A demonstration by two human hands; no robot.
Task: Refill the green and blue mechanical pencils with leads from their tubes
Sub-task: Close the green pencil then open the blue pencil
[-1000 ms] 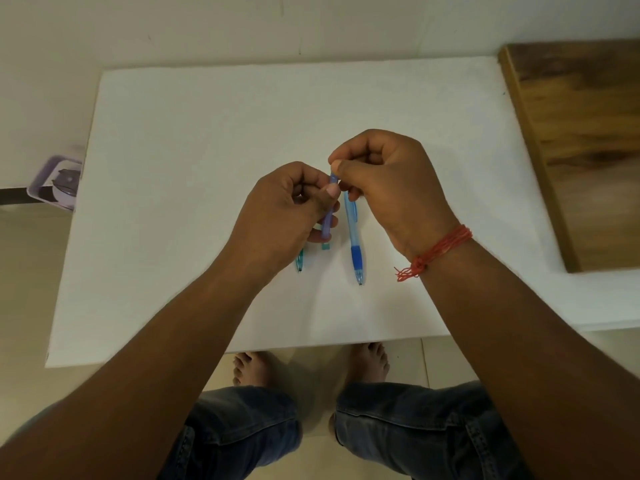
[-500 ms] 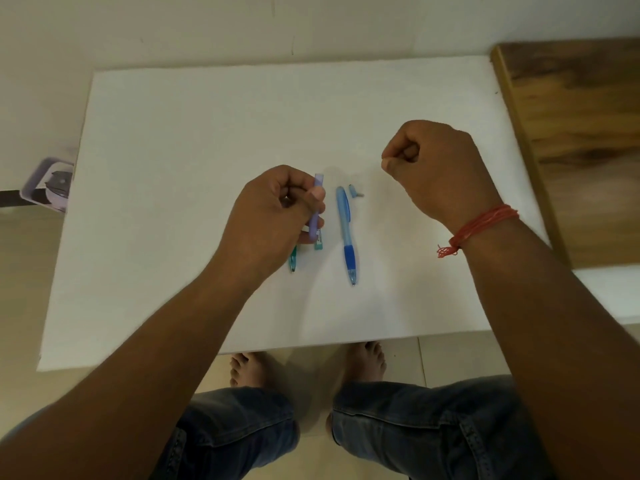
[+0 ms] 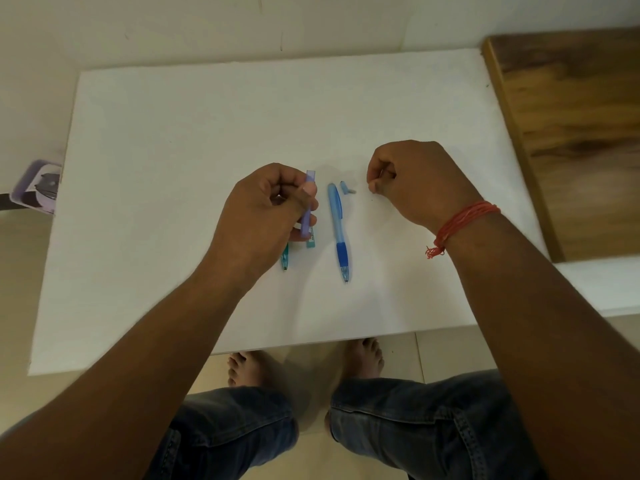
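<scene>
My left hand [image 3: 263, 213] is shut on a pale purple-blue lead tube [image 3: 308, 216], held nearly upright above the white board [image 3: 207, 133]. Under that hand lies the green pencil [image 3: 284, 259], with only its tip end showing, and beside it the end of a green lead tube [image 3: 310, 240]. The blue pencil [image 3: 337, 223] lies flat just right of the tube, tip toward me. A small blue cap [image 3: 346, 188] rests by its far end. My right hand [image 3: 412, 181] sits low to the right of the cap, fingertips pinched together; anything between them is too small to see.
A wooden surface [image 3: 571, 133] adjoins the board on the right. A purple tray [image 3: 34, 185] with a dark object sits off the board's left edge. My knees and bare feet show below the front edge.
My right hand came off the top of the tube, moved right and came down toward the board. My left hand has kept the tube in about the same place.
</scene>
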